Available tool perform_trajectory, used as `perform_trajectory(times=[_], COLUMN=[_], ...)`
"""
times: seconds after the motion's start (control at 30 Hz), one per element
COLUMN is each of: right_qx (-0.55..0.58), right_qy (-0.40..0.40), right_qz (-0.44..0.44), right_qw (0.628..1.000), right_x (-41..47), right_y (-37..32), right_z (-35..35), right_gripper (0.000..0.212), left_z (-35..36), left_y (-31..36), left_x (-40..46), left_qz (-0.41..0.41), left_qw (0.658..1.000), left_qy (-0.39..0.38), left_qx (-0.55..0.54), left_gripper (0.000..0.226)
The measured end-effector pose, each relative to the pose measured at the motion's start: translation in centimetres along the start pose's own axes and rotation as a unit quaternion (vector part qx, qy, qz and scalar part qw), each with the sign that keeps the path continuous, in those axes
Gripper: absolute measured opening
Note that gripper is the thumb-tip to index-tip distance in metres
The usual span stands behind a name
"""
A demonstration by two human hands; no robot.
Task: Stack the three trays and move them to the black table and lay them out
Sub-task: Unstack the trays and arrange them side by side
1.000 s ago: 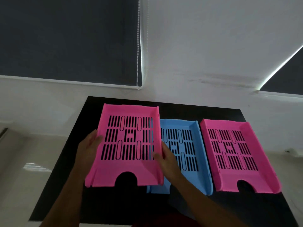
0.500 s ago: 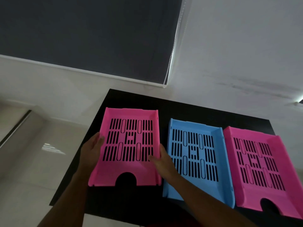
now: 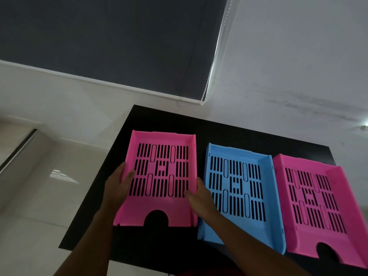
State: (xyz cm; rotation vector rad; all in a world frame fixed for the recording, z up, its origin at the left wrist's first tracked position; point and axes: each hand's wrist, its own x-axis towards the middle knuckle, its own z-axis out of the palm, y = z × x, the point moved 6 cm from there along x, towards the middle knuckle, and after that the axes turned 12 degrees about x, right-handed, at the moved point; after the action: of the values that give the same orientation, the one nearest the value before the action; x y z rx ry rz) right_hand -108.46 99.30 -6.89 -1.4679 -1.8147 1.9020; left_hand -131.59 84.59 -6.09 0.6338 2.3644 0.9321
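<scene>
- Gripping the left slotted pink plastic tray (image 3: 162,176) on the black table (image 3: 159,120), the left hand (image 3: 117,188) clasps its left wall, thumb inside.
- Right hand (image 3: 201,198) clasps its right wall likewise.
- Blue slotted tray (image 3: 239,188) and second pink tray (image 3: 316,200) lie alongside.

left hand (image 3: 117,188) + right hand (image 3: 201,198): gripping left pink tray (image 3: 159,176) | blue tray (image 3: 239,188), right pink tray (image 3: 318,200): on black table (image 3: 159,120)

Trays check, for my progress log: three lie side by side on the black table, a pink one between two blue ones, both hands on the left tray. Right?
Not quite. The head view shows the blue tray between two pink ones. Both hands do hold the left pink tray on the black table.
</scene>
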Motion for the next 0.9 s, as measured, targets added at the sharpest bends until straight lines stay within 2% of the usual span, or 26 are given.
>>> perform_trajectory(times=[0.13,0.2,0.3,0.37,0.47,0.63,0.7,0.73,0.83,0.9], right_qx=[0.006,0.025,0.049,0.031,0.016,0.024,0.008,-0.015,-0.078,-0.058], right_qy=[0.019,0.033,0.072,0.113,0.187,0.326,0.361,0.371,0.335,0.304], right_qz=[-0.022,-0.046,-0.07,-0.096,-0.09,-0.079,-0.08,-0.071,-0.013,-0.015], right_qw=[1.0,0.998,0.994,0.988,0.978,0.942,0.929,0.926,0.939,0.951], right_x=[-0.2,-1.2,-1.9,-2.2,-3.0,-6.1,-6.8,-7.0,-6.4,-6.4], right_y=[-0.4,-1.4,-1.6,-1.1,0.6,4.5,6.3,7.1,10.1,10.9], right_z=[-1.1,-2.4,-5.8,-8.6,-13.6,-21.6,-23.8,-24.7,-26.0,-25.9], right_gripper=[0.065,0.053,0.054,0.048,0.042,0.038,0.03,0.031,0.072,0.078], left_z=[0.4,1.0,3.0,5.2,9.6,16.4,18.1,18.6,19.4,19.6], left_y=[1.6,3.2,5.5,6.9,9.2,11.6,11.9,11.9,11.5,11.1], left_x=[-0.6,-1.3,-2.5,-3.6,-5.7,-8.1,-8.6,-8.7,-8.9,-8.8], left_qz=[-0.006,0.01,0.043,0.049,0.06,0.063,0.061,0.063,0.064,0.058], left_qw=[0.999,0.998,0.998,0.998,0.998,0.99,0.988,0.987,0.987,0.987], left_qy=[0.035,0.048,0.047,0.027,-0.027,-0.118,-0.141,-0.145,-0.143,-0.133], left_qx=[0.038,0.037,0.03,0.019,0.019,0.031,0.027,0.031,0.044,0.069], left_gripper=[0.06,0.059,0.056,0.054,0.056,0.085,0.091,0.091,0.088,0.087])
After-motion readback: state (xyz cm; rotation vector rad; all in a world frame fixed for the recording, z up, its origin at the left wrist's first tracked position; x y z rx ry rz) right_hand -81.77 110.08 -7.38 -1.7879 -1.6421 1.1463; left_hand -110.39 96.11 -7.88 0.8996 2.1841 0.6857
